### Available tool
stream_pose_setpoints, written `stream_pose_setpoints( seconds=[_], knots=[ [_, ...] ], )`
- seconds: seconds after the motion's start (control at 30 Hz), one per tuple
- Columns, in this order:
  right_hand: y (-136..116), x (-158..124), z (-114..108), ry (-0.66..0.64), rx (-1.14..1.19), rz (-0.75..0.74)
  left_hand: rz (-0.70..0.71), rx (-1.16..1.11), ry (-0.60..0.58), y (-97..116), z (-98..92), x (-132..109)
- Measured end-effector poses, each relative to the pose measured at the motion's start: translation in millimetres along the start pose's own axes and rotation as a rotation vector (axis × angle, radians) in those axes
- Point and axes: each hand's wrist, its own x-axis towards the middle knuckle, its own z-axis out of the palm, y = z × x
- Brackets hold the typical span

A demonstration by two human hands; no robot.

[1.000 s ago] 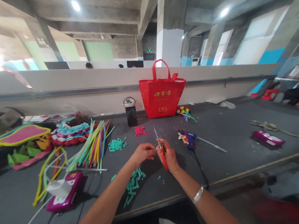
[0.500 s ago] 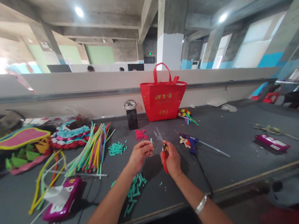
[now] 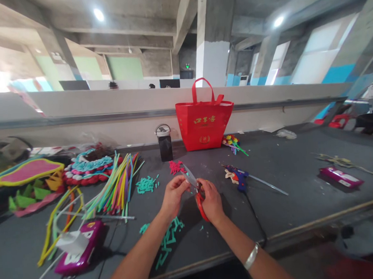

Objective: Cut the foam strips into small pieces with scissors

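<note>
My right hand (image 3: 211, 200) grips a pair of scissors (image 3: 201, 206) by its red handles. The blades point up and left, across the fingertips of my left hand (image 3: 175, 195). That hand is closed in a pinch at the blades; the short green pipe-cleaner piece seen there a moment earlier is now mostly hidden. Below my left forearm lies a loose scatter of longer green pieces (image 3: 169, 239). Just beyond my left hand are a heap of short green pieces (image 3: 146, 184) and a small heap of pink-red pieces (image 3: 176, 167).
A bundle of coloured pipe cleaners (image 3: 116, 190) and a purple power strip (image 3: 81, 249) lie left. Behind stand a black bottle (image 3: 164, 147) and a red bag (image 3: 204, 128). To the right are a blue glue gun (image 3: 239, 178) and another purple strip (image 3: 341, 177).
The scissors have swung left, bringing the blades to my left fingertips, and look more closed. My right hand has turned and moved nearer to my left, covering the green piece.
</note>
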Motion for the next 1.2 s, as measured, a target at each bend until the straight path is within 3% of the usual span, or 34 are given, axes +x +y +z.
stream_pose_setpoints(
  seconds=[0.77,1.2],
  knots=[
    [-8,-1,0,-0.024,-0.032,0.017,0.002,0.115,-0.013,0,-0.6,-3],
    [-15,-1,-1,-0.041,-0.021,0.038,0.018,0.069,0.0,-4,4.8,-7]
  ],
)
